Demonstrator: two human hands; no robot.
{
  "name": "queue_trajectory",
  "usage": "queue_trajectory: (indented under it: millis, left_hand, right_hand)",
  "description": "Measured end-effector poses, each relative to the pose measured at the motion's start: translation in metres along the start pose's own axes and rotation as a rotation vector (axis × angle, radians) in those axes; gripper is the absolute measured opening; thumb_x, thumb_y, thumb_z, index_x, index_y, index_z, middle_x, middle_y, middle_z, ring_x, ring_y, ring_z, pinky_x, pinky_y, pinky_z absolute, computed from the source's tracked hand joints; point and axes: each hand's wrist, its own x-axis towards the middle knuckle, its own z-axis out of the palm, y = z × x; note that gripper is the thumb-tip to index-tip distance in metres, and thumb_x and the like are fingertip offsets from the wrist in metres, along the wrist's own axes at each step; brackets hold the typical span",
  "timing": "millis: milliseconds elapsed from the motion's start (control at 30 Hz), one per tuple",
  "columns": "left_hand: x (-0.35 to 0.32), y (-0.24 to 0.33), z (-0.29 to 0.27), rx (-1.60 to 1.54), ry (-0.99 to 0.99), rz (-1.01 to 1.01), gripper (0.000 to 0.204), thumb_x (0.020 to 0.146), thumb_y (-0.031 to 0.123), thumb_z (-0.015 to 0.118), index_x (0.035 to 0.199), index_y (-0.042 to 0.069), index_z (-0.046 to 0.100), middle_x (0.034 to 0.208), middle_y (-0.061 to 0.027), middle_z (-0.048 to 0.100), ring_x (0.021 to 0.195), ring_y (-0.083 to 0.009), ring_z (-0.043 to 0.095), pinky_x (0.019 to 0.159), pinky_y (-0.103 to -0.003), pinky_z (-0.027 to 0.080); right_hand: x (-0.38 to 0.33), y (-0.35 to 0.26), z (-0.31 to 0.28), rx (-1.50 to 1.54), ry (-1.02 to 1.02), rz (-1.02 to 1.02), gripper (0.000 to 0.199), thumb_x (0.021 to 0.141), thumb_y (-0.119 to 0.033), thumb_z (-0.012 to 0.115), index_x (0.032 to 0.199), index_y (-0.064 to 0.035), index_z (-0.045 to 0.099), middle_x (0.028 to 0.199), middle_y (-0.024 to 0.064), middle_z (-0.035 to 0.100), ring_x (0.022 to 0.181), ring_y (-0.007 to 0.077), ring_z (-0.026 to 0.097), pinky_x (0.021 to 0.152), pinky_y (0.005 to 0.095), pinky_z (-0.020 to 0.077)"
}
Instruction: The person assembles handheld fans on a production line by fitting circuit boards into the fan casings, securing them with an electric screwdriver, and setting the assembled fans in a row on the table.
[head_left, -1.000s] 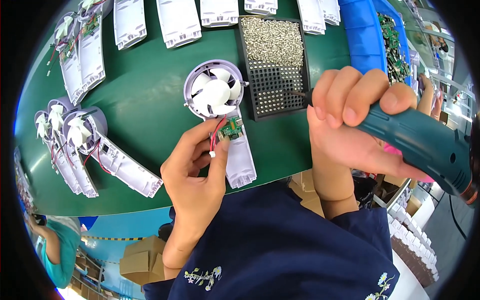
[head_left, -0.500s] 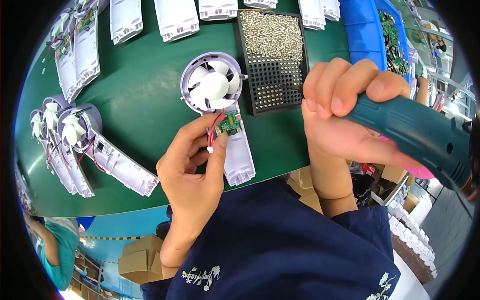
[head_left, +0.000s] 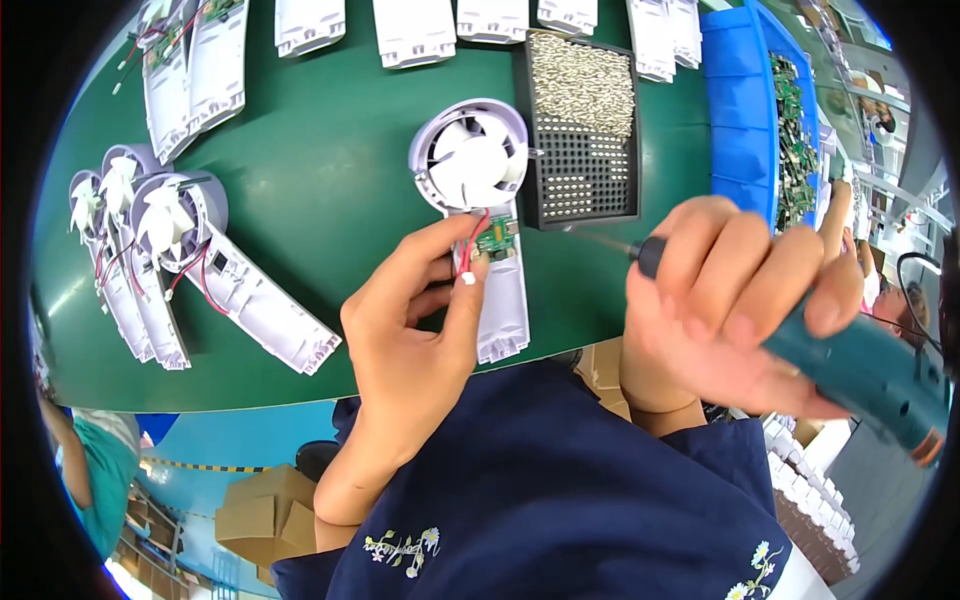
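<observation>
My left hand (head_left: 415, 325) pinches a small green circuit board (head_left: 497, 240) between thumb and fingers. Red wires with a white plug hang beside it. The board rests at the top of a white handle shell (head_left: 504, 315), just below a round lilac fan housing (head_left: 425, 175) with white blades (head_left: 470, 168). My right hand (head_left: 740, 285) is wrapped round a dark green electric screwdriver (head_left: 850, 360). Its thin bit (head_left: 605, 240) points left, with the tip just off the screw tray's near edge and apart from the board. Whether a screw sits on the tip I cannot tell.
A black tray (head_left: 590, 220) of small silvery screws lies right of the fan. Beyond it stands a blue bin (head_left: 740, 130) of circuit boards. Several fan units (head_left: 175, 225) lie at left, and white shells (head_left: 415, 35) line the far side of the green table (head_left: 330, 200).
My right hand has brought the screwdriver's bit from over the screw tray to its near edge, toward me. My left hand still holds the board at the handle. The whole view has shifted slightly.
</observation>
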Motion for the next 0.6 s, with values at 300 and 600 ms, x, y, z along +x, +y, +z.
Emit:
queue_trajectory:
  millis: [300, 600]
  left_hand:
    - [0.0, -0.011, 0.0, -0.039, -0.005, 0.018, 0.032, 0.084, -0.01, 0.064, 0.115, -0.001, 0.064, 0.096, -0.0089, 0.07, 0.082, -0.0117, 0.068, 0.069, -0.024, 0.057]
    - [0.001, -0.009, 0.0, -0.027, -0.009, 0.042, 0.03, 0.084, -0.009, 0.065, 0.113, 0.0, 0.066, 0.093, -0.0103, 0.07, 0.078, -0.0136, 0.068, 0.068, -0.026, 0.057]
  right_hand:
    - [-0.023, 0.028, 0.02, -0.07, -0.156, -0.113, 0.051, 0.093, -0.061, 0.05, 0.105, -0.0106, 0.049, 0.071, 0.0027, 0.052, 0.05, 0.0142, 0.048, 0.042, 0.0284, 0.0381]
    - [-0.024, 0.024, 0.025, -0.093, -0.158, -0.007, 0.02, 0.089, -0.02, 0.06, 0.099, -0.0093, 0.045, 0.075, 0.0093, 0.057, 0.049, 0.0207, 0.051, 0.041, 0.0318, 0.0402]
